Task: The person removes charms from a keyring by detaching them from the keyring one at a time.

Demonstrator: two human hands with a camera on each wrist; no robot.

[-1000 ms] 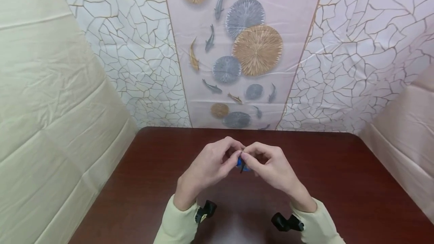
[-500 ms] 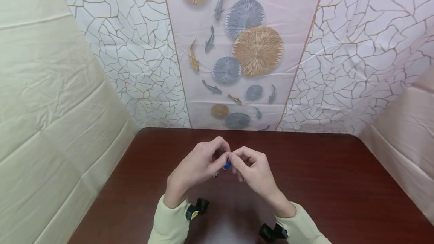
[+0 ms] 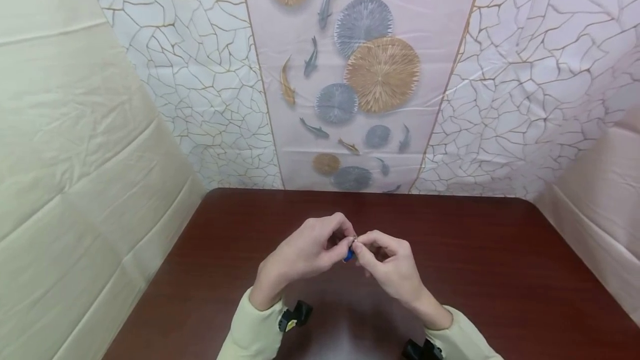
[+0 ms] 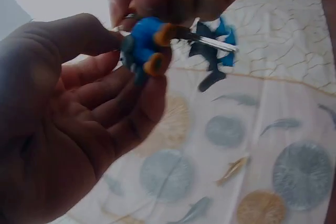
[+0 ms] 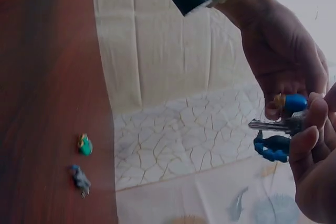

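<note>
Above the table, my left hand (image 3: 307, 249) and right hand (image 3: 392, 265) meet at the fingertips. A small blue figurine (image 4: 144, 45) with orange feet is pinched by the left hand; in the head view only a blue bit of it shows. The right hand's thumb and fingers grip a silver key (image 5: 268, 125) by its head, with the blade pointing out. Below the key, in the right wrist view, hangs a dark and blue charm (image 5: 274, 148); its fin-like shapes show in the left wrist view. The ring between the fingertips is mostly hidden.
On the dark red-brown table (image 3: 480, 249) lie a green and gold trinket (image 5: 84, 144) and a grey-blue trinket (image 5: 80, 180), both seen in the right wrist view. A patterned cloth (image 3: 380, 76) hangs behind the table's far edge, with pale cloth at both sides.
Both hands shifted left together, then came back right, and now sit slightly nearer the body than a second ago. The blue figurine stays between them throughout.
</note>
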